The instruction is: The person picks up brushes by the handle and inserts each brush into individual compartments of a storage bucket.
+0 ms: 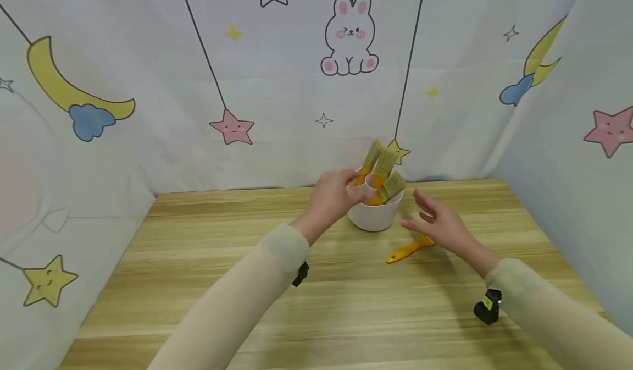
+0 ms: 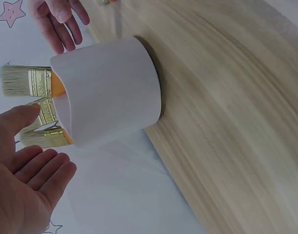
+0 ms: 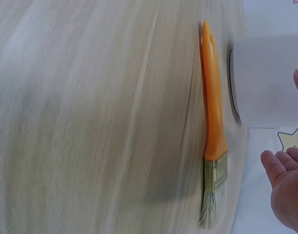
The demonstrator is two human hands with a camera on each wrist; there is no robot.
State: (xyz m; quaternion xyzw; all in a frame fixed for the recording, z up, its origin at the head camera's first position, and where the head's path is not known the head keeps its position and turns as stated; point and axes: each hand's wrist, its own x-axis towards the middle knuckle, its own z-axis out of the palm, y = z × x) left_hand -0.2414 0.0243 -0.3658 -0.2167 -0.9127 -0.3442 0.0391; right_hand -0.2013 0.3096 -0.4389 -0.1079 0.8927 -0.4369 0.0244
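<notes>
A white round holder [image 1: 373,217] stands at the back of the table, with several paintbrushes [image 1: 386,164] in it, bristles up and orange handles down inside. My left hand [image 1: 332,194] is at the holder's left rim. In the left wrist view, its thumb [image 2: 25,117] overlaps the brushes' metal bands, and the fingers are loosely bent with a gap to the thumb; whether it touches a brush is unclear. To the right of the holder my right hand [image 1: 445,228] hovers with fingers extended, holding nothing. Below it a paintbrush with an orange handle [image 3: 213,97] lies flat on the table.
The wood-grain table [image 1: 222,282] is bordered by white cloth walls [image 1: 277,84] printed with stars, moons and a rabbit. The holder stands close to the back cloth. A dark device [image 1: 488,307] is strapped at the right wrist.
</notes>
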